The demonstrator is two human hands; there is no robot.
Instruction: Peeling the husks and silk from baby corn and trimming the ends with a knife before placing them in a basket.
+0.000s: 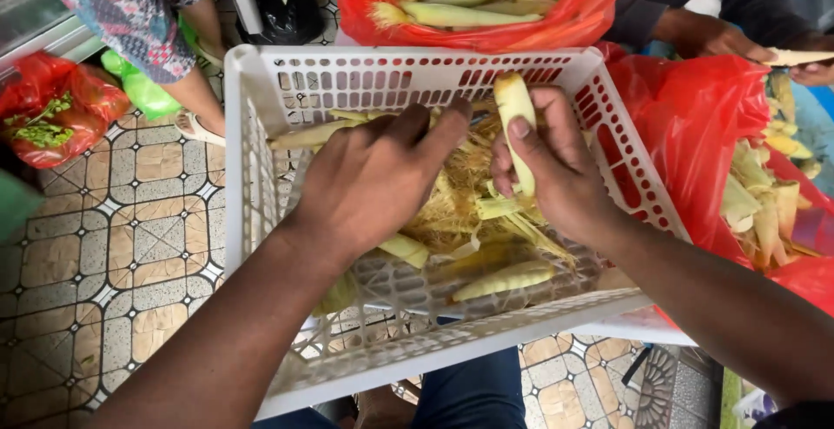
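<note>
Right hand (556, 177) clenched round a pale baby corn cob (516, 125), held upright over the white plastic basket (261, 99); left hand (373, 181) just left of it, palm down above the husks (460, 207), fingers loose, grasping nothing visible

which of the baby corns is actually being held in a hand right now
The pale baby corn standing upright in the right hand, above the white basket. The other cobs lie loose in the basket among husks.
</note>
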